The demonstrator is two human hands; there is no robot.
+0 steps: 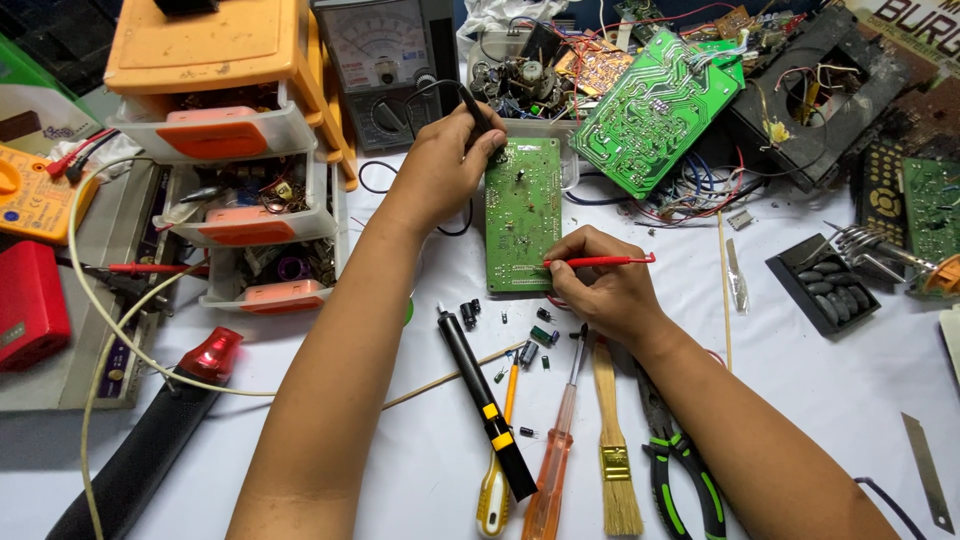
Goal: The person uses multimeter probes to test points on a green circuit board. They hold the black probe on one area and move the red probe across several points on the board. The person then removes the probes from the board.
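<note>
Lying flat on cluttered white surface [800, 400]: green rectangular circuit board [523, 215], between both hands. Left hand [445, 165] fingers pinching black probe [478, 112] at board's top edge; right hand [600, 285] fingers gripping red probe [600, 262], touching board's lower right corner.

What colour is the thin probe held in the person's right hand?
Red; the thin plastic probe in the right hand shows best in the head view.

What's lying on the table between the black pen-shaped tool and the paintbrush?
In the head view, a yellow-handled screwdriver and an orange-handled screwdriver lie between the black pen-shaped tool and the paintbrush.
</note>
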